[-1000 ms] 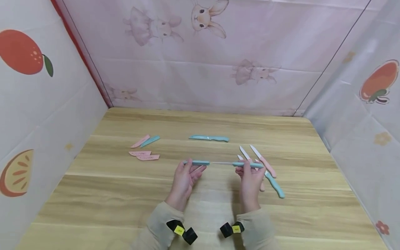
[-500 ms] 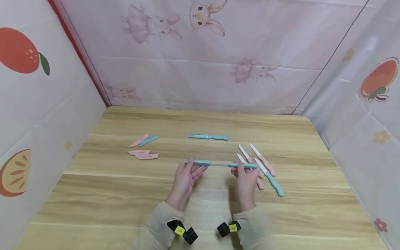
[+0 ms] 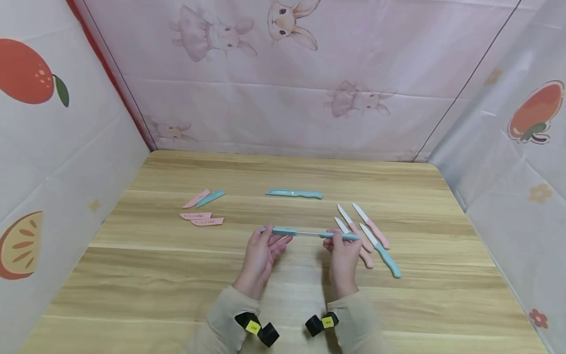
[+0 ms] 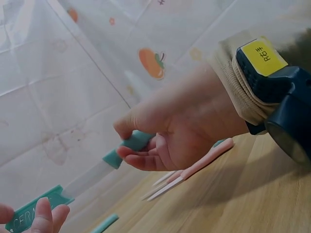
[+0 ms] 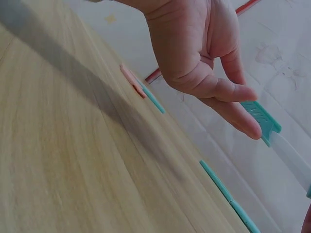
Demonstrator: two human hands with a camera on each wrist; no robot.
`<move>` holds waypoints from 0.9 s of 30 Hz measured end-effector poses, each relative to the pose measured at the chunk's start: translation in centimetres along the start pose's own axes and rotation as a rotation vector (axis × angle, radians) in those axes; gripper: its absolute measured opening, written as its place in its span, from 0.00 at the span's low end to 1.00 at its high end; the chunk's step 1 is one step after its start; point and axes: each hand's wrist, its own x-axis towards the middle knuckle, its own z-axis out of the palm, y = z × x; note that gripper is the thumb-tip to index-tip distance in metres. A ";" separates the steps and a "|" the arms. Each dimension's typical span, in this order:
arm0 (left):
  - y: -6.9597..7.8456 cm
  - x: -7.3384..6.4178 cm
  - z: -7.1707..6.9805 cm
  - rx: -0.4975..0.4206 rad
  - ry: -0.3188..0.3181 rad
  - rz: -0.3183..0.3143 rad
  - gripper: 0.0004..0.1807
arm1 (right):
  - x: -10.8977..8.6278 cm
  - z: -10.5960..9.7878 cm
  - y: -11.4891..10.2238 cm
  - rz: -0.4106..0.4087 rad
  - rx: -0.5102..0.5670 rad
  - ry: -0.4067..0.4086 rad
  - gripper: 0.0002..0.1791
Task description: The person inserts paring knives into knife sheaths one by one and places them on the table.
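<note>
Above the table, my left hand (image 3: 258, 260) pinches a teal blade sheath (image 3: 284, 231) between thumb and fingers. The handle of a teal paring knife (image 3: 327, 235) is gripped by my right hand (image 3: 345, 260), its blade pointing left. In the left wrist view the white blade (image 4: 87, 179) has its tip end inside the open end of the sheath (image 4: 36, 208), and much of it still shows. The right wrist view shows my left fingers (image 5: 238, 114) on the sheath, with the blade (image 5: 294, 158) leading out of it.
On the wooden table (image 3: 155, 285), a sheathed teal knife (image 3: 294, 194) lies at the back. Pink sheaths (image 3: 208, 222) and a teal sheath (image 3: 211, 198) lie left. Bare pink-handled knives (image 3: 371, 226) and a teal-handled knife (image 3: 382, 253) lie right, blades pointing away.
My right hand has moved left with the knife, so less blade shows between handle and sheath. My left hand has stayed nearly still, holding the sheath.
</note>
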 end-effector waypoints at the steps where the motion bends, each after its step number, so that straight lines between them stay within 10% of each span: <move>1: 0.0 0.0 0.0 0.000 0.000 0.000 0.17 | 0.0 0.0 0.0 0.005 0.003 0.000 0.22; 27: 0.2 -0.5 0.3 -0.025 0.002 0.017 0.12 | -0.2 0.6 0.2 0.026 0.053 0.012 0.12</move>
